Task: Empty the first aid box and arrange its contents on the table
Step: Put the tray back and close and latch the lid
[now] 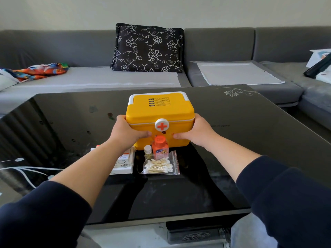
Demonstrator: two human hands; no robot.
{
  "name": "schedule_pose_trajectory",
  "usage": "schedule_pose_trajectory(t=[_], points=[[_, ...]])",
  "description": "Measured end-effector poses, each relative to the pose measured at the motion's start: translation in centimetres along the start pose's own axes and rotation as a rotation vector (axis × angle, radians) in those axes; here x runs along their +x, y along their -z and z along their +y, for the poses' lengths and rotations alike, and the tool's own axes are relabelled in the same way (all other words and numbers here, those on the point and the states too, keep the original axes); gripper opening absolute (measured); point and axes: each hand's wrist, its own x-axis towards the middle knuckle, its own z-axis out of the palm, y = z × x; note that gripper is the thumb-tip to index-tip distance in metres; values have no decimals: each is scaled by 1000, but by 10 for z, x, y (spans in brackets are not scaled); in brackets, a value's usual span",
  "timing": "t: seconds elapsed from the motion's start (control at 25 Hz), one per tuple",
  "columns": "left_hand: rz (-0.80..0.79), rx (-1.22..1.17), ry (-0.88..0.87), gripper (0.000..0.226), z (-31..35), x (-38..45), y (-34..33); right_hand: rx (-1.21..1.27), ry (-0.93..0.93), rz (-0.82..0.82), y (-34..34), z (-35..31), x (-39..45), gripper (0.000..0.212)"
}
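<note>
Left edge first: a bright cloth (38, 70) on the sofa (218, 45), patterned cushion (147, 48) behind. On the dark table (241, 140), nearest me on the left, flat white cartons (123, 162), partly under my left forearm. My left hand (128, 131) grips the box (160, 117) at its left end, thumb laid across the front, fingers wrapped round the side and out of sight. Box is yellow, lid down, round red-cross latch (161, 124) facing me; it sits mid-table, or is just lifted, I can't tell which. Just in front of it: a small white-capped vial (148, 149), an orange bottle (160, 146) touching or nearly touching the box front, and a bag of swabs (160, 165) lying flat. My right hand (194, 132) mirrors the left, thumb on the front, fingers curled round the right end.

Step, as I read it: contents look already out, box closed and held two-handed, so likely being shifted aside. Can't confirm it's empty with the lid shut. Next move needs a level carry away from the bottle, so nothing gets knocked.
</note>
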Motion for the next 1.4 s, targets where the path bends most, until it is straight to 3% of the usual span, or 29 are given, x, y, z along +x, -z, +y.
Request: schedule_pose_trajectory(t=[0.24,0.56,0.8,1.0,1.2,1.4], points=[[33,-33,13,82,0,6,-1,62,15,4,-1,4,5,71],[59,-67,-44,39,1,33,-11,36,40,84,-3,8,29,54],[126,-80,4,53,2,52,-17,1,-3,256,-3,13,44,46],[141,-57,24,50,1,65,-17,28,-33,317,-11,13,55,41],[157,-55,7,50,0,73,-18,145,-42,257,-15,11,59,32],[174,-57,-11,45,-2,82,-21,251,-5,134,-17,11,59,44]])
